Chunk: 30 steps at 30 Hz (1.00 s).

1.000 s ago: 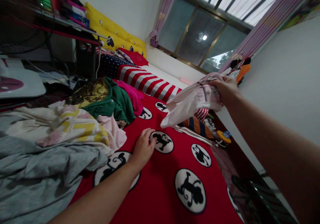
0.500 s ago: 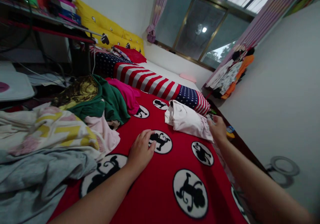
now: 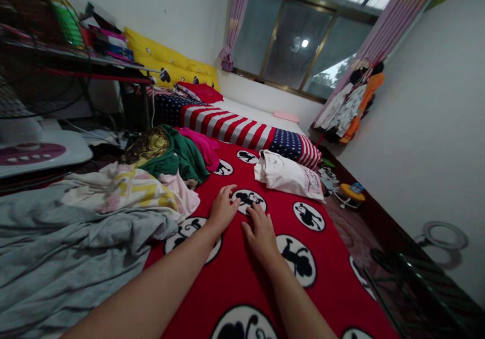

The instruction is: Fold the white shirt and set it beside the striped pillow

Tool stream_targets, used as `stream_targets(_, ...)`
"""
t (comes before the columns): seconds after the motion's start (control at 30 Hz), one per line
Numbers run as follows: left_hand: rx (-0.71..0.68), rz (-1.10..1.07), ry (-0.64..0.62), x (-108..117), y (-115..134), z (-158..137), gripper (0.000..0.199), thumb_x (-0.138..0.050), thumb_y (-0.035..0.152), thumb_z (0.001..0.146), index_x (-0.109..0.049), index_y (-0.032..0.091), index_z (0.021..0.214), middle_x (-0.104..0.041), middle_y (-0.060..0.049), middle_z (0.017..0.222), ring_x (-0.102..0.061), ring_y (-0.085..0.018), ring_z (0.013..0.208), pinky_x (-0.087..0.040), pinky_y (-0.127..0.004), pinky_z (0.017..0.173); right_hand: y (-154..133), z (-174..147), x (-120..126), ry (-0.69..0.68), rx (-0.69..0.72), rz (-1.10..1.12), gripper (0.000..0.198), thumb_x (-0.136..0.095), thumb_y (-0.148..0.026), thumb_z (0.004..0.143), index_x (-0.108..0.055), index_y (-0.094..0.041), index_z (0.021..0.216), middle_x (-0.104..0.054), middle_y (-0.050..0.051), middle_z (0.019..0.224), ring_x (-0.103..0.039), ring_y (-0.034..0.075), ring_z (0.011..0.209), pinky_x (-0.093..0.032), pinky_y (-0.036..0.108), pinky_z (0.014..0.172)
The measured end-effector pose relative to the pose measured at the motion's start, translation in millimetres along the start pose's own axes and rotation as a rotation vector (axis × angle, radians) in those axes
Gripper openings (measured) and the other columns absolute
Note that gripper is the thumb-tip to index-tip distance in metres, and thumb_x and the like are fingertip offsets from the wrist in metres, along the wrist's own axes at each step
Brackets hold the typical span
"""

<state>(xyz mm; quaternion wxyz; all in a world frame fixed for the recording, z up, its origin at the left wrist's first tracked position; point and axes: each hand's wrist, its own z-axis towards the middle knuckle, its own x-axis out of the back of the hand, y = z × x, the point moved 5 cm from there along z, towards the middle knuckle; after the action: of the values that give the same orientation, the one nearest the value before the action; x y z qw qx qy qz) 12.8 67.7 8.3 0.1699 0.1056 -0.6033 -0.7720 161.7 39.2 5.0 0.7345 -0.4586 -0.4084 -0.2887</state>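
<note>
My left hand is over the red bedspread, which has black figures in white ovals. Its fingers are apart and hold nothing. Close beside it on the right, my right hand has its fingers spread and is likewise without anything. Whether either palm touches the cloth, I cannot tell. Beyond my hands lies a folded white shirt with pink print. To the left is a loose heap: a grey garment, a white-and-yellow patterned cloth, a pale pink cloth, a green garment and a magenta cloth.
A second bed with a stars-and-stripes cover stands beyond. At left are a cluttered desk and a fan base. On the right floor are a yellow stool and a dark metal frame; clothes hang by the window.
My right hand has left the right end of the folded white shirt and come back beside my left hand. The view has shifted slightly; the shirt stays in place.
</note>
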Motion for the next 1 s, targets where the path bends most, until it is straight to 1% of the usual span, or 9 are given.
stream_targets(0.17, 0.364, -0.688, 0.093, 16.0, -10.3, 14.1, 0.031, -0.059, 0.013, 0.08, -0.056, 0.017, 0.111, -0.053, -0.014, 0.129, -0.055, -0.023, 0.118, -0.047, -0.036, 0.098, 0.6, 1.3, 2.3, 0.01, 0.012, -0.033, 0.043, -0.049, -0.028, 0.088, -0.054, -0.015, 0.129, -0.042, 0.012, 0.147, -0.032, 0.027, 0.139, -0.021, 0.051, 0.113)
stream_targets(0.27, 0.467, -0.856, 0.026, 24.2, -8.0, 22.3, 0.028, -0.046, 0.026, 0.09, -0.052, 0.016, 0.115, -0.055, -0.018, 0.127, -0.06, -0.023, 0.112, -0.051, -0.037, 0.091, 1.3, 1.9, 3.0, 0.027, 0.013, -0.022, 0.042, -0.051, -0.028, 0.087, -0.057, -0.016, 0.126, -0.044, 0.012, 0.145, -0.034, 0.028, 0.138, -0.022, 0.051, 0.113)
stream_targets(0.37, 0.502, -0.912, -0.057, 21.0, -8.2, 26.7, 0.034, -0.044, 0.031, 0.09, -0.05, 0.016, 0.121, -0.054, -0.019, 0.129, -0.06, -0.024, 0.113, -0.05, -0.038, 0.093, 0.7, 1.4, 4.2, 0.039, 0.014, -0.004, 0.042, -0.053, -0.028, 0.086, -0.058, -0.016, 0.125, -0.045, 0.012, 0.145, -0.035, 0.029, 0.137, -0.023, 0.051, 0.113)
stream_targets(0.43, 0.383, -0.716, -0.1, 15.2, -7.7, 28.3, 0.039, -0.05, 0.027, 0.087, -0.05, 0.016, 0.124, -0.052, -0.019, 0.133, -0.057, -0.025, 0.118, -0.047, -0.04, 0.098, 0.7, 1.4, 5.0, 0.046, 0.011, 0.006, 0.041, -0.054, -0.028, 0.085, -0.058, -0.016, 0.125, -0.046, 0.012, 0.144, -0.036, 0.028, 0.137, -0.023, 0.051, 0.113)
stream_targets(0.57, -0.133, 0.061, -0.215, -2.1, 7.4, 22.0, 0.048, -0.058, 0.015, 0.077, -0.056, 0.019, 0.125, -0.046, -0.013, 0.141, -0.041, -0.026, 0.133, -0.03, -0.046, 0.111, 1.8, 2.7, 4.8, 0.054, 0.001, 0.021, 0.04, -0.054, -0.028, 0.084, -0.06, -0.018, 0.122, -0.047, 0.011, 0.143, -0.037, 0.028, 0.136, -0.023, 0.052, 0.112)
stream_targets(0.63, -0.281, 0.405, -0.272, -10.3, 10.8, 14.9, 0.052, -0.056, 0.013, 0.077, -0.056, 0.022, 0.128, -0.043, -0.01, 0.146, -0.034, -0.026, 0.137, -0.019, -0.051, 0.115, 2.2, 3.4, 4.5, 0.057, 0.0, 0.025, 0.04, -0.055, -0.028, 0.084, -0.06, -0.018, 0.122, -0.047, 0.01, 0.143, -0.037, 0.028, 0.136, -0.024, 0.052, 0.112)
stream_targets(0.7, -0.305, 0.648, -0.32, -14.2, 8.4, 10.4, 0.052, -0.056, 0.016, 0.079, -0.054, 0.024, 0.13, -0.041, -0.01, 0.147, -0.03, -0.029, 0.139, -0.015, -0.056, 0.114, 2.2, 3.6, 4.7, 0.06, 0.002, 0.027, 0.04, -0.055, -0.028, 0.084, -0.06, -0.018, 0.122, -0.047, 0.011, 0.143, -0.037, 0.028, 0.135, -0.024, 0.052, 0.112)
stream_targets(0.8, -0.295, 0.831, -0.368, -15.9, 2.8, 7.5, 0.043, -0.056, 0.024, 0.083, -0.059, 0.023, 0.126, -0.042, -0.013, 0.146, -0.029, -0.032, 0.14, -0.017, -0.057, 0.112, 1.6, 3.3, 5.6, 0.059, 0.008, 0.028, 0.04, -0.055, -0.028, 0.084, -0.06, -0.018, 0.122, -0.047, 0.011, 0.143, -0.038, 0.028, 0.135, -0.024, 0.052, 0.112)
stream_targets(1.0, -0.298, 0.81, -0.349, -16.8, -1.7, 7.6, 0.038, -0.057, 0.024, 0.083, -0.062, 0.029, 0.12, -0.047, -0.009, 0.143, -0.032, -0.031, 0.138, -0.018, -0.055, 0.113, 1.3, 2.4, 6.5, 0.075, 0.014, 0.033, 0.039, -0.055, -0.027, 0.084, -0.06, -0.019, 0.121, -0.049, 0.011, 0.142, -0.038, 0.028, 0.135, -0.025, 0.052, 0.111)
